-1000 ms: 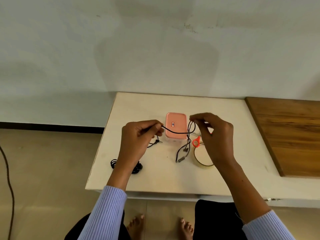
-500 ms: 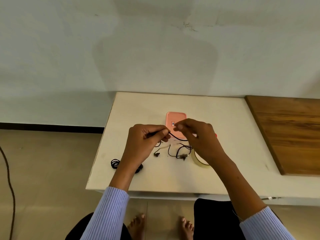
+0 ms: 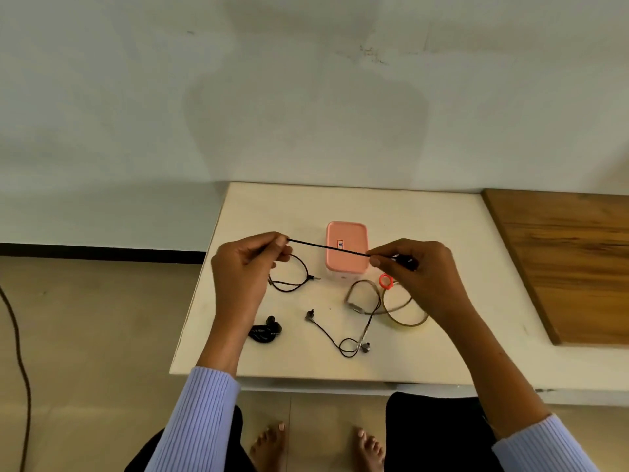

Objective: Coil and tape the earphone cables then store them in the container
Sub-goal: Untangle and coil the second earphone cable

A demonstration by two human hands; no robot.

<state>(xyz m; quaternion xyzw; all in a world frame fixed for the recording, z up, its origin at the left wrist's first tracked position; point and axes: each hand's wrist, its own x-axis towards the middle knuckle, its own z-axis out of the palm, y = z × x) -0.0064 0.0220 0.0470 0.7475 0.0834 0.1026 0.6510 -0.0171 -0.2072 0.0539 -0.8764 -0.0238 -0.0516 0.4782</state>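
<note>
My left hand [image 3: 250, 264] and my right hand [image 3: 417, 269] each pinch a black earphone cable [image 3: 326, 247], which runs taut between them above the table. A loop of that cable with its plug [image 3: 294, 277] hangs below my left hand. Its far end with the earbuds [image 3: 354, 342] trails over the table under my right hand. The pink closed container [image 3: 347, 252] stands behind the cable. A clear tape roll [image 3: 405, 310] lies under my right wrist, orange-handled scissors [image 3: 386, 280] beside it. A coiled black earphone bundle [image 3: 265, 332] lies by my left forearm.
The white table [image 3: 459, 233] meets a wooden board [image 3: 571, 260] on its right. A wall stands behind. A dark cord [image 3: 17, 352] runs over the floor at the left. My bare feet [image 3: 316, 444] show below the table's front edge.
My hands were close together half a second ago; they have moved apart and pulled the cable straight between them. The earbud end slid over the table.
</note>
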